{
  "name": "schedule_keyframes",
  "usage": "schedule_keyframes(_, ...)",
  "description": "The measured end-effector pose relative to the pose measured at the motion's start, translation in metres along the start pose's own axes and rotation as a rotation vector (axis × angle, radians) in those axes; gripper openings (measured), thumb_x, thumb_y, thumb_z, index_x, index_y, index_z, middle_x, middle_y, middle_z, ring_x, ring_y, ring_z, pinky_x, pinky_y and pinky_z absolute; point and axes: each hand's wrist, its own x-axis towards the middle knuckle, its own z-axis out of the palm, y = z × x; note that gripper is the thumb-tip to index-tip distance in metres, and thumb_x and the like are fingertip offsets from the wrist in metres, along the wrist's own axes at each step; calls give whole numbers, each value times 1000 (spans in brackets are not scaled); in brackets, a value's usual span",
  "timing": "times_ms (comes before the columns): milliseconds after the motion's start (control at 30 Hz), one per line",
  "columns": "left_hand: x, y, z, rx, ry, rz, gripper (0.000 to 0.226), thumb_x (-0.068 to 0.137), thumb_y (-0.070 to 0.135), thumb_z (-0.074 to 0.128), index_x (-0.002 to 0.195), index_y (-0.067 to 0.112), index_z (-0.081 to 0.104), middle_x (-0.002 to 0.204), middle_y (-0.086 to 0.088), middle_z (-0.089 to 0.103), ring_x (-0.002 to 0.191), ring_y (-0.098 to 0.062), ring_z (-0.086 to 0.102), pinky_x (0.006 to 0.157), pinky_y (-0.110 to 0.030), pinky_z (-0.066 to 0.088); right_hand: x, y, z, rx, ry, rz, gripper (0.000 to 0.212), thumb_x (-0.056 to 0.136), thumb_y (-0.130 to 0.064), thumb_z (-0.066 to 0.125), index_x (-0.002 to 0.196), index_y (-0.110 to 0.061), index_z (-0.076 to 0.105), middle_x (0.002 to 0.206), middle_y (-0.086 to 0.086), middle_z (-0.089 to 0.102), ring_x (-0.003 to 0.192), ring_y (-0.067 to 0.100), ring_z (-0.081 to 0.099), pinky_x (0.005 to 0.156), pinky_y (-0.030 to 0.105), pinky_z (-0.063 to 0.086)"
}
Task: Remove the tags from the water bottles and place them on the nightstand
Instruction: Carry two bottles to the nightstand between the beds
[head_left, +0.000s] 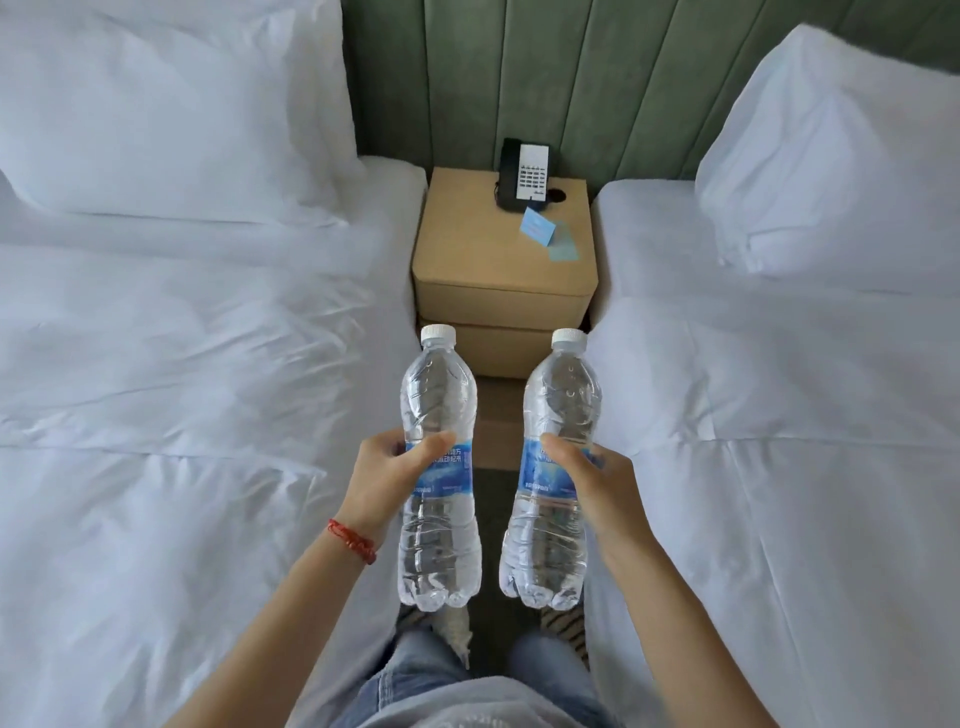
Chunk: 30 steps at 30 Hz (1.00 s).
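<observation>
Jeans-covered legs (447, 670) are at the bottom of the view, and both forearms reach forward above them. On the left wrist there is a red cord bracelet (353, 540). The left hand (382, 475) is wrapped around the left bottle (439, 415) at its blue label (449, 470), with the thumb across the front. The right hand (589, 475) holds the right bottle (563, 415) in the same way, at its own label (543, 475). I think the grip is at the label because the middle is the easiest place to keep a full bottle upright with one hand.

Both bottles are in the air, close together but not touching, with their white caps on and pointing toward the nightstand (504, 260). The labels are not yet removed, so I judge the task is at its start. With both hands occupied, one bottle probably must be set down before any peeling.

Between the left bed (182, 364) and the right bed (805, 389) stands the nightstand, well ahead of the bottles. On its top, at the back, are a telephone (524, 174) and a small blue card (540, 228); the front left part looks free for the bottles.
</observation>
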Motion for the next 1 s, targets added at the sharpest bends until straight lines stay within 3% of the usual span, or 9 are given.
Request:
schedule_keyframes(100,47,16,2,2,-17,2,18,75,24,71,62,14,64,46,12,65,45,-3,61,43,-9,42,42,-21,11,39,18,7,13,78,-22,69,67,-18,65,54,-8,67,53,3,66,44,13,46)
schedule_keyframes(200,93,27,6,-17,-36,-11,17,68,28,71,61,13,66,49,8,67,46,-4,62,43,-10,44,88,-38,18,30,31,29,14,77,-23,70,66,-16,66,55,-6,67,55,7,67,48,17,49)
schedule_keyframes(300,144,38,11,-27,-40,-20,15,74,20,72,62,10,67,49,6,67,46,-5,62,44,-11,44,140,-56,22,39,29,37,17,77,-24,71,63,-17,65,52,-7,66,52,7,65,46,16,47)
schedule_keyframes(500,261,70,28,-72,13,-11,41,52,43,69,68,5,69,58,-3,70,54,-13,66,51,-19,51,260,-99,29,78,5,30,16,76,-23,70,63,-16,64,51,-6,65,49,4,63,42,13,44)
schedule_keyframes(600,315,94,40,-82,49,-16,27,55,39,70,59,13,67,50,3,67,47,-7,62,45,-14,46,318,-128,30,79,-20,40,18,77,-21,70,61,-17,63,48,-8,63,48,3,62,42,13,44)
schedule_keyframes(700,363,119,47,-82,70,25,33,52,44,69,63,13,67,50,6,68,47,-5,62,44,-11,44,369,-160,32,68,-66,31,17,79,-20,68,63,-19,63,48,-10,64,47,2,61,42,12,43)
schedule_keyframes(833,418,137,49,-79,98,31,14,66,27,72,64,15,65,50,10,67,46,-2,61,43,-9,43,427,-186,41,46,-54,27,16,78,-22,69,64,-17,65,50,-9,65,48,3,62,43,13,45)
schedule_keyframes(1000,481,148,44,-105,88,13,26,53,40,70,62,16,64,47,10,65,44,-2,60,42,-10,42,485,-200,58,39,-29,34,15,77,-20,70,62,-18,65,50,-9,65,49,2,62,43,12,45)
